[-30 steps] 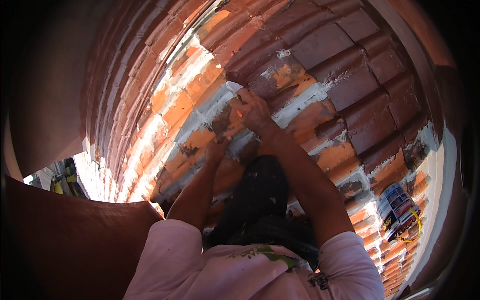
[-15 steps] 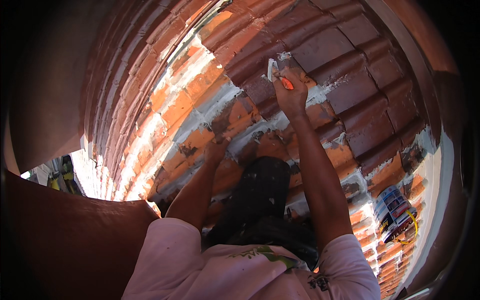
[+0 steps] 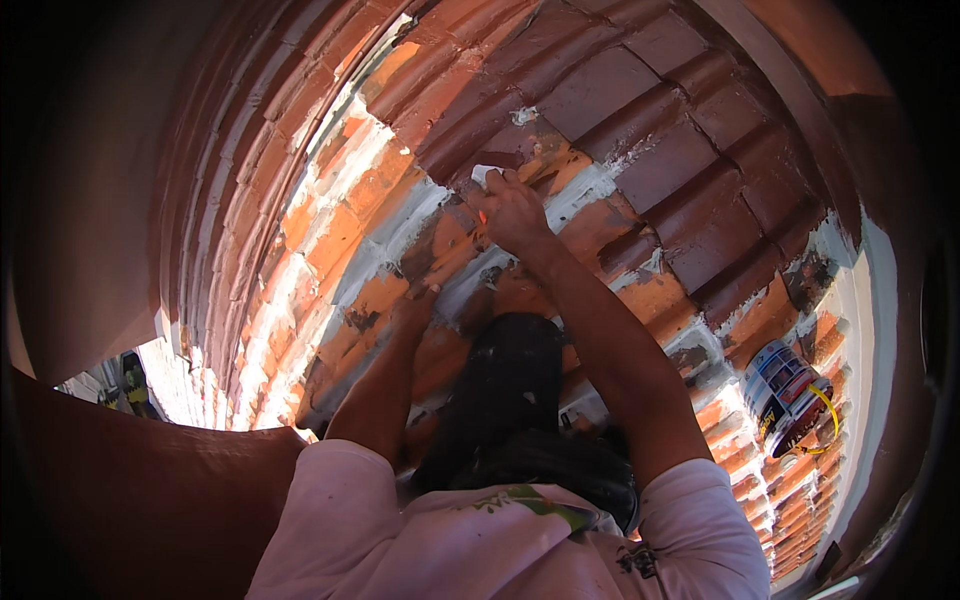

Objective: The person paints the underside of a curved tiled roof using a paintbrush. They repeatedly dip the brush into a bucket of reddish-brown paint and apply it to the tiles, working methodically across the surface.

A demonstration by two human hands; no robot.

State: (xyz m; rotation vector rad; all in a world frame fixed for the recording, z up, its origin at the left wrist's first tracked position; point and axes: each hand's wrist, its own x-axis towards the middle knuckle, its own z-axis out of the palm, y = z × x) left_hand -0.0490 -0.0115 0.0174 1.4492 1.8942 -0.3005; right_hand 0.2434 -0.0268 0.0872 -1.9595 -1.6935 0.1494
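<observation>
In my right hand is a paintbrush, its pale ferrule and a bit of orange-red handle showing. My fingers are closed round it, and it sits at the border between wet-looking maroon roof tiles and bare orange ones. The bristles are hard to make out. Lower and to the left, my left hand rests on the patchy orange tiles; its fingers blend into their shade. Grey-white sealant strips cross the tile joints near both hands.
A tilted paint can with a yellow handle stands on the tiles to the right, beside a pale wall edge. My dark-trousered knee is between my arms. A dark red ledge runs along the lower left.
My right hand has moved left and down toward me with the paintbrush, from the maroon tile edge. My left hand stays on the tiles. The view has shifted slightly.
</observation>
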